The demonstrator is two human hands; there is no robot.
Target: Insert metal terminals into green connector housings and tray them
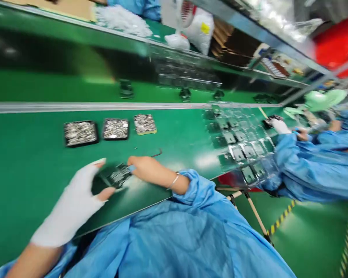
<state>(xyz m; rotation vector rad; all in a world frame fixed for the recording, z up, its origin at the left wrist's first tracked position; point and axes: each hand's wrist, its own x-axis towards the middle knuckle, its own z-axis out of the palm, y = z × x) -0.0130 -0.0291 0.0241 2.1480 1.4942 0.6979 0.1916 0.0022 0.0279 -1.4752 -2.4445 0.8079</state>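
Observation:
My left hand point(75, 200), in a white glove with bare fingertips, is at the front of the green bench, thumb and fingers spread wide. Between them and my right hand is a small dark electronic assembly point(120, 175) with silvery parts; motion blurs its detail. My left thumb tip is at its lower edge, seemingly touching. My right hand point(143, 168), bare and with a bracelet at the wrist, is closed at the assembly's right end. Something blue shows at its fingertips; whether a finger cover or a tool, I cannot tell. A thin hooked metal piece point(157, 153) lies just beyond.
Small trays of metal parts, a left one point(80, 133), a middle one point(115, 129) and a right one point(145, 124), stand behind my hands. Clear blister trays point(240, 135) with dark parts lie to the right. Beyond them works a person in blue sleeves point(295, 162). A shelf point(75, 23) runs above.

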